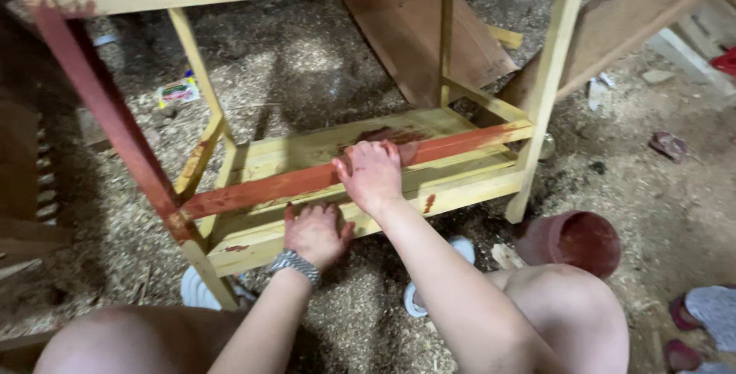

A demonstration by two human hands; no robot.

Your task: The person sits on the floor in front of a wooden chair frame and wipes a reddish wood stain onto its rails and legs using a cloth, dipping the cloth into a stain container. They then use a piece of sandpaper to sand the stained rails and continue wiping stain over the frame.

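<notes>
left hand (314,233): fingers (310,211) slightly spread, flat, palm down on the lower front rail (360,220) of the frame; clamps nothing, just presses. Metal wristwatch (295,263) on the wrist behind the fingers.
right hand (372,174): fingers (360,161) curled close together, stained red, pressed on the red-painted rail (307,182); a dark red rag (387,138) shows just past the fingertips, cannot tell how tightly it is gripped.
red-painted rail: runs left to right under the right fingers, red along most of its length, right end paler.
wooden frame (548,75): pale yellow-green legs and rails; left front leg (107,113) painted red, up and left of both hands.
lower shelf board (322,144): beyond the right fingers, red smear on it near the rag.
red pot (575,242): right of the right fingers, on its side on the floor, round mouth showing, inside stained red, well apart from the hand.
white shoes (201,289): near the person's knees, below the left fingers.
small packet (178,92): far left beyond the fingers, flat on the sawdust floor (307,67), white with green, red and yellow print, crumpled.
brown boards (406,36): far behind the frame, leaning.
</notes>
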